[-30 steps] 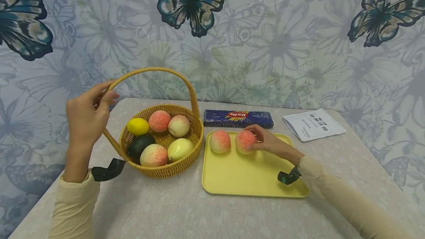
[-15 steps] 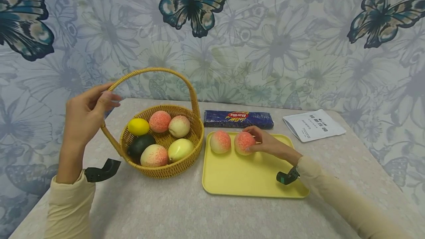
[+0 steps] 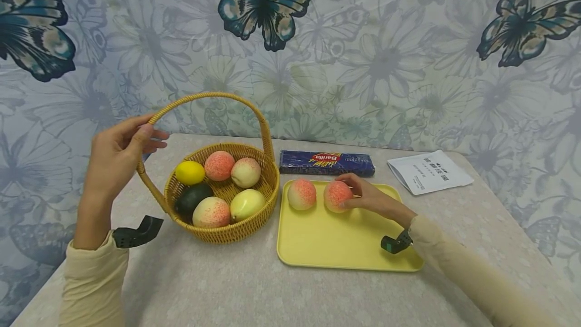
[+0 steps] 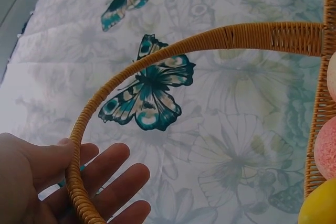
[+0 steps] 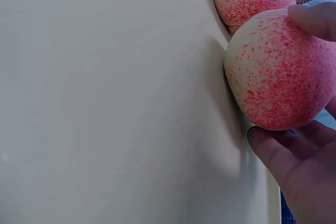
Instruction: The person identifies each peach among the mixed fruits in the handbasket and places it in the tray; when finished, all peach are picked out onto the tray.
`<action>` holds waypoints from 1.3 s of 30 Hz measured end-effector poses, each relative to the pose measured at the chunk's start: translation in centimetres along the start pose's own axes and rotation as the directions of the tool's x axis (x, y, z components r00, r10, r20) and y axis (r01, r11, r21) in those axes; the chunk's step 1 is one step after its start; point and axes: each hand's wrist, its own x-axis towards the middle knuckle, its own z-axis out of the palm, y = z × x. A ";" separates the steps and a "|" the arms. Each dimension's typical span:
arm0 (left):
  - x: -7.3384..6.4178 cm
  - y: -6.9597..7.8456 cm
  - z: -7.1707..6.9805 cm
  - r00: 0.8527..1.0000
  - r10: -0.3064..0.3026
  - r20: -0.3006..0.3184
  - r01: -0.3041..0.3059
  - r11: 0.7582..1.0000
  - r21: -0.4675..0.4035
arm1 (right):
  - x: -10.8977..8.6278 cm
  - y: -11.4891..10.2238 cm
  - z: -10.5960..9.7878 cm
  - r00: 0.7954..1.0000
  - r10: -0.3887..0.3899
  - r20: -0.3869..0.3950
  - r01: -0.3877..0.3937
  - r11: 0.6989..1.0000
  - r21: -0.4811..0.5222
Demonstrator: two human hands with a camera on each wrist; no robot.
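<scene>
Wicker handle [image 4: 210,40] touches left fingers [image 4: 117,157], which seem straighter than before.

On the table [image 3: 218,286], the basket [image 3: 227,236] is set to the left of the tray [image 3: 336,243], with six fruits [image 3: 211,212] contained in it and its handle [image 3: 209,95] held at its left side by the left hand [image 3: 113,155]. Near the tray's far edge, a left peach [image 3: 301,194] and a right peach [image 3: 337,196] are placed side by side, the latter held from the right by the right hand [image 3: 369,197]. Behind the tray a box [image 3: 327,163] is laid, with a pouch [image 3: 430,172] placed to its right.
</scene>
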 end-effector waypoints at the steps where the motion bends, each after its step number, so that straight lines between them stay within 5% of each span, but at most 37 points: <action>1: 0.0 0.0 0.0 1.000 -0.002 0.001 0.002 1.000 -0.001 | -0.1 0.0 0.0 1.000 0.003 -0.004 -0.003 1.000 0.003; 9: 0.1 0.0 0.1 1.000 -0.014 0.008 0.014 1.000 -0.010 | -0.5 0.4 0.0 1.000 0.004 -0.005 -0.004 1.000 0.025; 25: 0.1 0.1 0.1 1.000 -0.013 0.009 0.013 0.999 -0.043 | -0.6 0.1 -0.4 1.000 -0.017 -0.006 0.016 0.996 -0.087; 39: 0.1 0.2 0.1 1.000 -0.016 0.006 0.016 1.000 -0.015 | 2.2 -4.1 -0.6 0.989 -0.147 0.005 0.147 0.987 -0.071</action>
